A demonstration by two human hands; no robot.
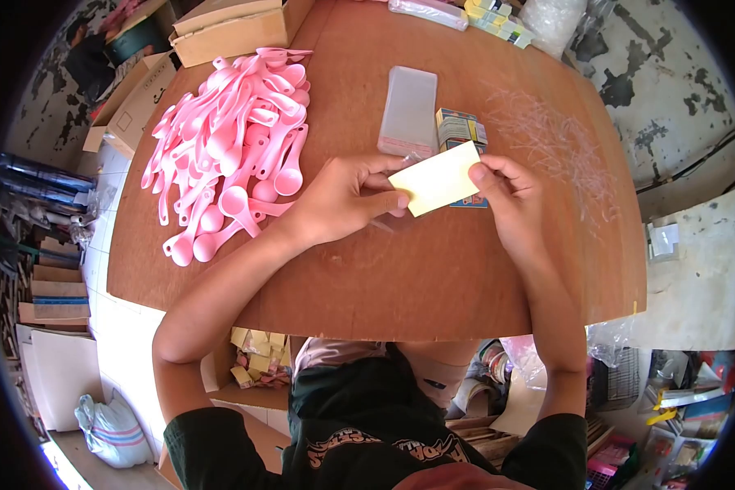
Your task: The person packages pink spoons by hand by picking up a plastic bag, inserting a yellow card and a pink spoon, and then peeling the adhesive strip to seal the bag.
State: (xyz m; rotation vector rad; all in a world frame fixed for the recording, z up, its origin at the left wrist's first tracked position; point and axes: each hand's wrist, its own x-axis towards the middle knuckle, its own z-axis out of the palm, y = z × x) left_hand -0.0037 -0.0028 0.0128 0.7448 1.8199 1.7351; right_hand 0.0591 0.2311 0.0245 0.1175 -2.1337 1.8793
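Note:
Between my two hands a pale yellow card [437, 181] is held tilted above the table. My left hand [353, 196] pinches its left end, and some clear plastic film shows by those fingers. At the card's right end, my right hand [508, 186] has thumb and fingers closed on it. Partly behind the card lies a stack of printed cards [461, 129] in blue, yellow and black. A pile of clear plastic sleeves [409, 106] rests just beyond. To the left of my left hand spreads a big heap of pink plastic spoons [237, 135].
Thin clear plastic strips [559, 139] are scattered on the right of the wooden table [367, 294]. A cardboard box [233, 33] stands at the back left. Below the front edge, an open box holds yellow-carded pieces [261, 355]. A person [90, 57] is at the far left.

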